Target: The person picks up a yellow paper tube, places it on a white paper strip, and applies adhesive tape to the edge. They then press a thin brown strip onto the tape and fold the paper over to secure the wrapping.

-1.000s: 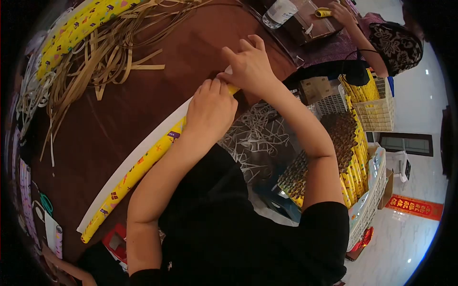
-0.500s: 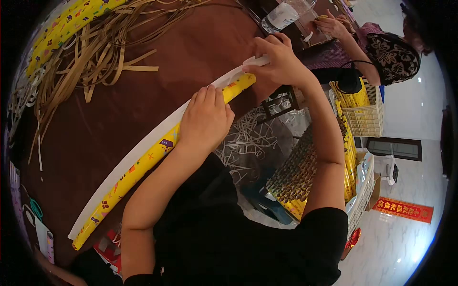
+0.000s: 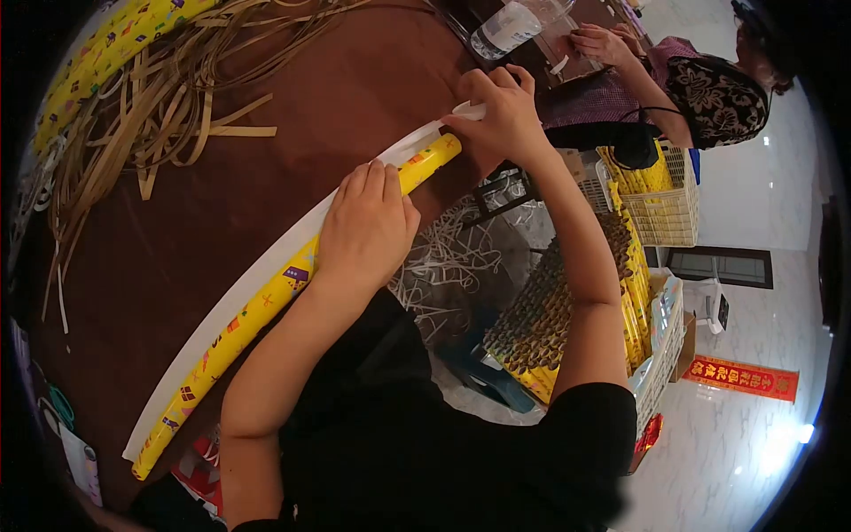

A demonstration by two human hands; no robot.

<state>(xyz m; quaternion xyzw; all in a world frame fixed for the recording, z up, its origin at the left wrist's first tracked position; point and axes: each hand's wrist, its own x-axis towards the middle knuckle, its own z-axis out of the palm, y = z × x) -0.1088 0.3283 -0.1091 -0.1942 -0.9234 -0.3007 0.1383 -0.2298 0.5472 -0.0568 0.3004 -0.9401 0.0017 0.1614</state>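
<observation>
A long yellow patterned roll [image 3: 226, 341] lies diagonally on the brown table, with a strip of its white sheet [image 3: 199, 348] showing along its upper left side. My left hand [image 3: 365, 226] is over the roll's upper part, fingers together and curled across it, partly hiding the roll. At the upper end, my right hand [image 3: 501, 111] pinches the white sheet's corner between thumb and fingers. The roll's open end shows just below that hand.
Brown flat strips [image 3: 191, 97] lie on the table [image 3: 355, 80] at the upper left, beside more yellow material. A plastic bottle [image 3: 507, 31] and another person's hand [image 3: 603, 44] are at the top. Scissors [image 3: 60, 408] lie lower left. Baskets [image 3: 660, 208] of yellow rolls stand right.
The whole view has shifted slightly to the left. Both hands keep nearly the same places on the roll and the white sheet.
</observation>
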